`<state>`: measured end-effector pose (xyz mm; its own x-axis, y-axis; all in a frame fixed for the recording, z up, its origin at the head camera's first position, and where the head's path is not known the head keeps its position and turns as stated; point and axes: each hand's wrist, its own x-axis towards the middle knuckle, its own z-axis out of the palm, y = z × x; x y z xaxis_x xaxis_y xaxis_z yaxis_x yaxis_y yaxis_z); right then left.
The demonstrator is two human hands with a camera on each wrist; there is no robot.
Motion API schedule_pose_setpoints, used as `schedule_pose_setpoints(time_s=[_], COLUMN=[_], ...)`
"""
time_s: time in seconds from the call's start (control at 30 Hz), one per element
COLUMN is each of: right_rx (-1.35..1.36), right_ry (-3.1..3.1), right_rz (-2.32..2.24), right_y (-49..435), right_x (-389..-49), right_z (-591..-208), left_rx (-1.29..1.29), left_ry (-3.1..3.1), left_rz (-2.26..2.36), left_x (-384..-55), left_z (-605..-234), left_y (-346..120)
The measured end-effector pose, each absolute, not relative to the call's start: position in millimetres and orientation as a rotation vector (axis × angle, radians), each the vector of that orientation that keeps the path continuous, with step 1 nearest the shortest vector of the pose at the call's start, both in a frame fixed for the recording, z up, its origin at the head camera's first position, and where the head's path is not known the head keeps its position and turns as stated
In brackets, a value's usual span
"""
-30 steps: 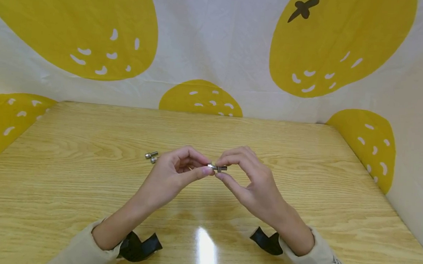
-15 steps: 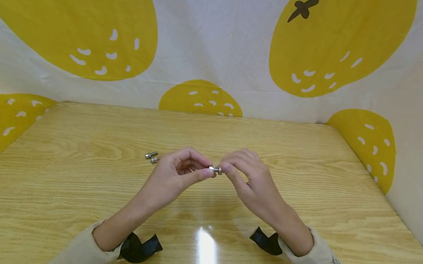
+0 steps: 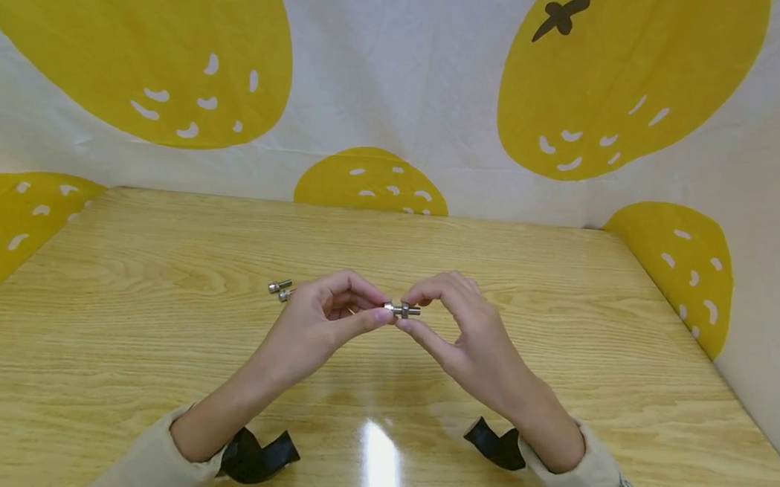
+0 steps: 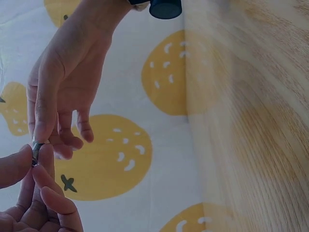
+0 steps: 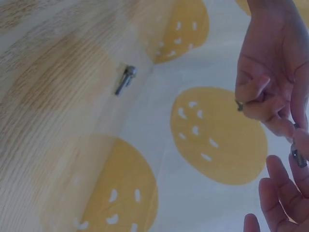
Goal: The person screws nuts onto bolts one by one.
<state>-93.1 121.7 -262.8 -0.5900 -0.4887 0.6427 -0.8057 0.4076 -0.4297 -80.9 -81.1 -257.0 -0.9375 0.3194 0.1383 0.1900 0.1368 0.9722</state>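
Above the middle of the table, my left hand point(image 3: 318, 325) pinches the head end of a metal bolt point(image 3: 395, 310) between thumb and index finger. The bolt lies level, its threaded tip pointing right. Partway along its shank sits a hex nut point(image 3: 405, 311), with the thumb and index finger of my right hand point(image 3: 474, 338) at its lower and upper sides. In the left wrist view, fingertips of both hands meet around the bolt point(image 4: 35, 153). The right wrist view shows the bolt point(image 5: 298, 157) at its edge, partly covered by fingers.
Two more bolts lie on the wooden table point(image 3: 157, 319) behind my left hand: one in full point(image 3: 279, 287), the other partly hidden. A white cloth with yellow fruit prints point(image 3: 399, 88) hangs along the back and sides. Black mounts point(image 3: 259, 457) stick out at both sleeves.
Half a second ago my right fingers were rolled forward over the nut, hiding the bolt's tip. They have since turned back, and the tip shows again. My left hand has stayed in place.
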Motion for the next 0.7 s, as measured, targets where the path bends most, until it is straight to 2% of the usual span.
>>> schedule_pose_setpoints(time_s=[0.5, 0.7], right_rx=[1.033, 1.139], right_ry=[-2.413, -2.284], right_rz=[1.062, 1.064], right_y=[122.3, 123.4], right_x=[-91.1, -92.5], right_z=[-262.8, -259.8], left_rx=[0.516, 0.522], left_ry=[2.288, 2.303], left_rz=[1.925, 1.922], left_x=[-79.7, -80.5], left_z=[-257.5, -258.0], left_y=[-79.4, -80.6])
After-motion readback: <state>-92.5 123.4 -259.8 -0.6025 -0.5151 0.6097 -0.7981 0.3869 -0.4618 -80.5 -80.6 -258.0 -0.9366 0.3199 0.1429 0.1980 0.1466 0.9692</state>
